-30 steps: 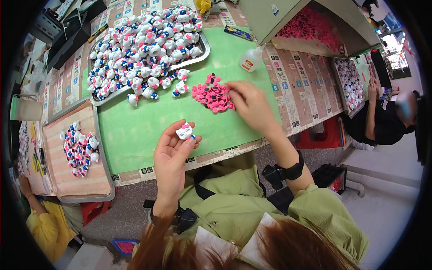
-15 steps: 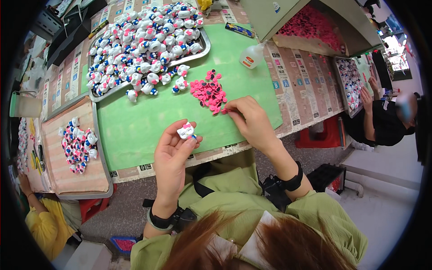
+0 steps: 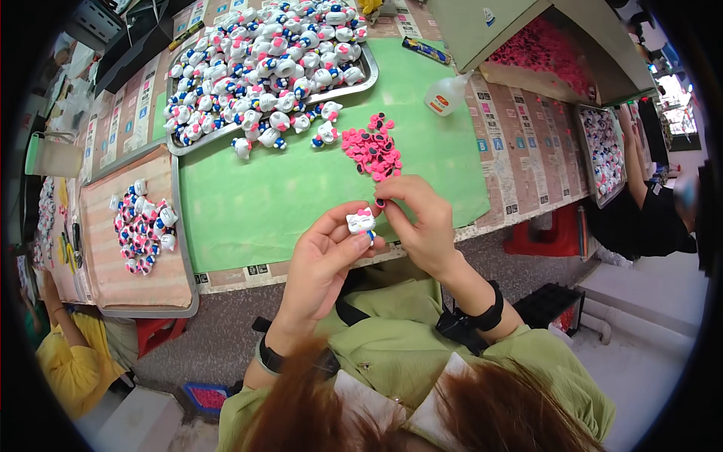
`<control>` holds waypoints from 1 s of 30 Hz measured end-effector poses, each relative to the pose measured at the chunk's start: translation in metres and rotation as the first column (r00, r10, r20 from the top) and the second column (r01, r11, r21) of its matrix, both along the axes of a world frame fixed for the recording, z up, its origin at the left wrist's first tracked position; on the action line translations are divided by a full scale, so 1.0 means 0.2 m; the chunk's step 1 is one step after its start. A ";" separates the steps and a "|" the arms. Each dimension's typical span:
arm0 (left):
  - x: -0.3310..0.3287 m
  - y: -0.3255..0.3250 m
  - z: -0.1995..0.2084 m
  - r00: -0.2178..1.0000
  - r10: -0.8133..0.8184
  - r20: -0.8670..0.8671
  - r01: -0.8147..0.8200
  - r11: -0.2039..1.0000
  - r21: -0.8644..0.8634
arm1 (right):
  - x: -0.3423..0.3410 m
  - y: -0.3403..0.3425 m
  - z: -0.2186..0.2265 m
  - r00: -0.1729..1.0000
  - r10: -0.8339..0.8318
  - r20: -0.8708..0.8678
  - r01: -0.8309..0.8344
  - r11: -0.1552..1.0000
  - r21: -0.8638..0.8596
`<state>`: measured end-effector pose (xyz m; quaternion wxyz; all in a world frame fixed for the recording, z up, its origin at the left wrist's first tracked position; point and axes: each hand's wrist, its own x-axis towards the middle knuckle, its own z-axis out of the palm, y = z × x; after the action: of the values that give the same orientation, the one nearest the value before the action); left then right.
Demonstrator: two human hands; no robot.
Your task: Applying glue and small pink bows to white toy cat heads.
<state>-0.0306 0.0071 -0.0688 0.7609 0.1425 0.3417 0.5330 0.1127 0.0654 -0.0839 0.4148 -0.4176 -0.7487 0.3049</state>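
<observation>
Thumb and fingers of my left hand [image 3: 320,260] are closed on a small white cat figurine [image 3: 361,221] with a pink bow and blue body. Right beside it, my right hand [image 3: 423,226] pinches a small round pink-and-black piece [image 3: 380,203] close to the figurine's head; whether the two touch I cannot tell. Beyond my hands, a heap of similar pink-and-black pieces [image 3: 373,154] lies on the green mat [image 3: 248,203]. A metal tray [image 3: 370,71] heaped with white figurines stands at the far left of the mat, a few figurines [image 3: 327,134] lying off its near edge.
On the left, a cloth-lined tray [image 3: 162,290] holds a cluster of figurines [image 3: 143,226]. A white squeeze bottle [image 3: 446,95] and a dark tube [image 3: 426,50] are at the mat's far right, near a box [image 3: 493,41] of pink pieces. Co-workers sit at both sides.
My right hand has come from the heap's edge toward my left hand with a pink-and-black piece. The two hands are now together. The whole view has shifted slightly.
</observation>
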 end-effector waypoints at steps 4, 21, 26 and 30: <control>-0.01 0.00 -0.01 1.000 0.021 -0.018 -0.022 1.000 -0.008 | 0.01 -0.01 0.00 0.996 0.049 0.076 -0.050 0.999 0.005; 0.01 0.00 0.03 0.999 -0.036 0.033 0.035 0.999 0.009 | 0.00 -0.03 -0.01 0.996 -0.060 -0.067 0.061 0.998 0.020; 0.02 -0.01 -0.01 0.999 -0.034 0.008 0.033 0.999 0.021 | 0.01 -0.04 -0.01 0.998 -0.029 -0.053 0.024 0.996 -0.082; 0.03 0.00 0.00 0.998 -0.042 -0.052 0.043 0.999 0.020 | 0.02 -0.03 0.01 0.992 -0.008 -0.124 -0.027 0.960 -0.278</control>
<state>-0.0255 0.0061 -0.0691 0.7614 0.1713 0.3525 0.5164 0.1169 0.0589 -0.0812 0.3961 -0.4484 -0.6731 0.4347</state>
